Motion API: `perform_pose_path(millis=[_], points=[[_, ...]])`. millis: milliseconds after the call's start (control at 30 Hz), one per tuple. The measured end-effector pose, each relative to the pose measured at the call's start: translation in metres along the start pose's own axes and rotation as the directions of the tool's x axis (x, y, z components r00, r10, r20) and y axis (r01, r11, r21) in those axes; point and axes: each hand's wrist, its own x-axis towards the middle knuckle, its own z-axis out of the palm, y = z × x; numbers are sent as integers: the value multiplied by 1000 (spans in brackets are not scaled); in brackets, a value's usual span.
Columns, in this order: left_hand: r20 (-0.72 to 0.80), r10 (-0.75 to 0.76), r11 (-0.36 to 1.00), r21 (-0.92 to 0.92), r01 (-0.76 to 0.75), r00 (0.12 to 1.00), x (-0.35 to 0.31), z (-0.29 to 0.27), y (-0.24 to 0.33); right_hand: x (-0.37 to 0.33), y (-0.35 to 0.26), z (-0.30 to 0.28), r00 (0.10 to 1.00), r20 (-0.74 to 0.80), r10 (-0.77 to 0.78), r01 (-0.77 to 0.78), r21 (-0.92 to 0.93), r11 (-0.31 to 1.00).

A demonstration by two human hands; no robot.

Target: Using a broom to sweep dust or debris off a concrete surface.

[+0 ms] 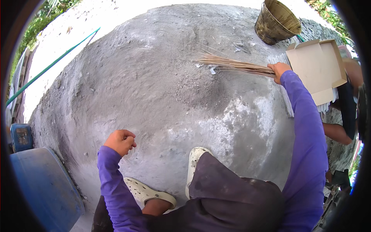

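My right hand (279,72) is closed around the bound end of a stick broom (241,65), a bundle of thin brown sticks. Its loose tips point left and lie along the far side of a low pile of grey grit (203,87). Small pale scraps (212,70) sit by the tips. My left hand (120,142) hangs above the ground at the lower left, fingers curled in, with nothing visible in them. Both arms wear purple sleeves.
A dirty bucket (272,25) stands at the far right. Near it, an opened cardboard box (315,69) rests on grey corrugated sheets (285,98). Another person's arm (337,133) shows at the right edge. A blue drum (46,189) and a green pole (54,63) are on the left.
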Motion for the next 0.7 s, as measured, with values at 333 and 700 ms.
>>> perform_pose_path(millis=[333,700], points=[[-84,460,670,-621,-408,884,6,105,47,-123,-178,-37,966,-184,181,100,912,398],[-516,248,929,-114,-353,820,76,55,41,-137,-379,-3,842,-425,-332,411,904,-117]])
